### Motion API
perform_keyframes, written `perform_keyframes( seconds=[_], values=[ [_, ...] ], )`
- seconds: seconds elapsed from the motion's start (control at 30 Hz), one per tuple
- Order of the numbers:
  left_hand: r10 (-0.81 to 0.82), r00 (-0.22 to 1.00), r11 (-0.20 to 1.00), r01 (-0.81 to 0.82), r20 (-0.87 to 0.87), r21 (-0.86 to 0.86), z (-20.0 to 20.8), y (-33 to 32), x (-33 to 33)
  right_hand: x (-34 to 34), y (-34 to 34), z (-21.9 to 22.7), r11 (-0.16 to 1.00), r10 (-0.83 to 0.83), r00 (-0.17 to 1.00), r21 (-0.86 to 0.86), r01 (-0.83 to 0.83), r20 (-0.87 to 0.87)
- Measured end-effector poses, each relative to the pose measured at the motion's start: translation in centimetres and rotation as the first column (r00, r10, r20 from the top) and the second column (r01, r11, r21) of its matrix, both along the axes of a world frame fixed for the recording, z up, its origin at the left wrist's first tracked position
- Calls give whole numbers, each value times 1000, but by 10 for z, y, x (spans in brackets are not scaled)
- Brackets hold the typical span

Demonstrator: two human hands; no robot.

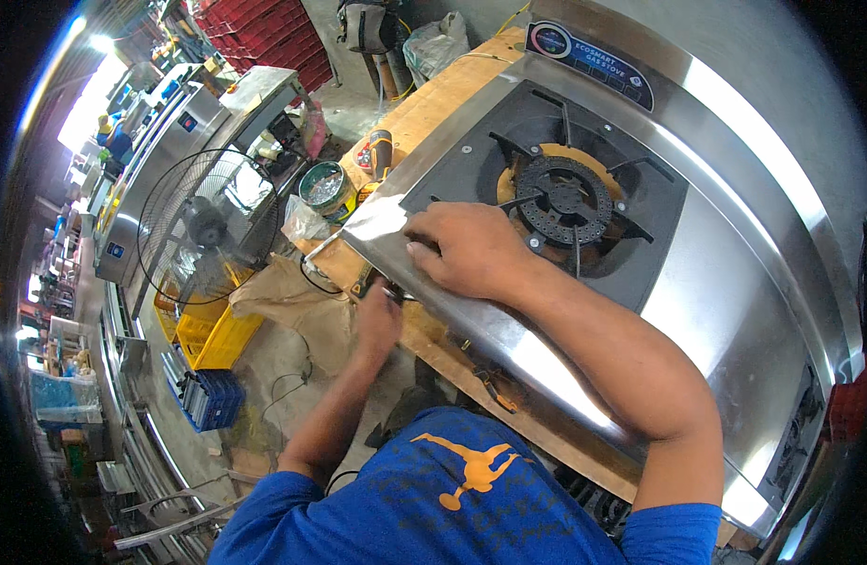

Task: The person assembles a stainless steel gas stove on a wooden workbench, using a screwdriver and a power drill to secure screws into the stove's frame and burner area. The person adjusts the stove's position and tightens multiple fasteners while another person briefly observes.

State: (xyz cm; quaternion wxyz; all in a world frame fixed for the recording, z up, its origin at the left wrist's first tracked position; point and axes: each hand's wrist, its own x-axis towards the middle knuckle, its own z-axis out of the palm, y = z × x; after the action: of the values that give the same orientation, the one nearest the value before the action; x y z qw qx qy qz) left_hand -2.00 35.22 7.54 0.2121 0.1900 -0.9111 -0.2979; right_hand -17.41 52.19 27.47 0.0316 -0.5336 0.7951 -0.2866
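Observation:
A steel gas stove (716, 282) lies tilted across my view, its round burner (565, 200) and black pan supports set in a dark panel. My right hand (471, 247) rests on the steel near the stove's left front corner, fingers bent and a gap by the thumb. It holds nothing that I can see. Below that corner, my left hand (377, 318) is closed beside the stove's front edge. A small dark and yellow object (362, 282) shows at its fingers; its kind cannot be made out.
The stove stands on a wooden bench (433, 85). A power drill (380, 153) and a green tub (326, 188) of small parts sit at its left end. A screwdriver-like tool (495, 388) lies on the front ledge. Left are a fan (208, 221), a yellow crate (222, 334) and a blue crate (208, 397).

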Motion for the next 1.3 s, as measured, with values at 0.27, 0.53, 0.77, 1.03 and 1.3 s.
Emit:
perform_keyframes(
  seconds=[0.27,0.53,0.77,1.03,1.3],
  values=[
    [-57,994,984,72,92,-165,-20,42,23,0,1,3,1000,10,1000,22,-10,-14],
    [45,997,954,-23,-68,297,-22,-36,9,1,2,1,999,23,1000,-22,-23,-12],
    [80,991,621,-134,108,772,-13,-73,-25,1,3,3,1000,21,1000,-4,-21,-17],
    [82,981,366,-192,174,910,-23,-95,-41,0,2,3,999,14,1000,35,-14,1],
    [124,976,334,-214,182,918,-17,-86,-45,0,2,6,999,-2,1000,47,1,10]
  ],
)
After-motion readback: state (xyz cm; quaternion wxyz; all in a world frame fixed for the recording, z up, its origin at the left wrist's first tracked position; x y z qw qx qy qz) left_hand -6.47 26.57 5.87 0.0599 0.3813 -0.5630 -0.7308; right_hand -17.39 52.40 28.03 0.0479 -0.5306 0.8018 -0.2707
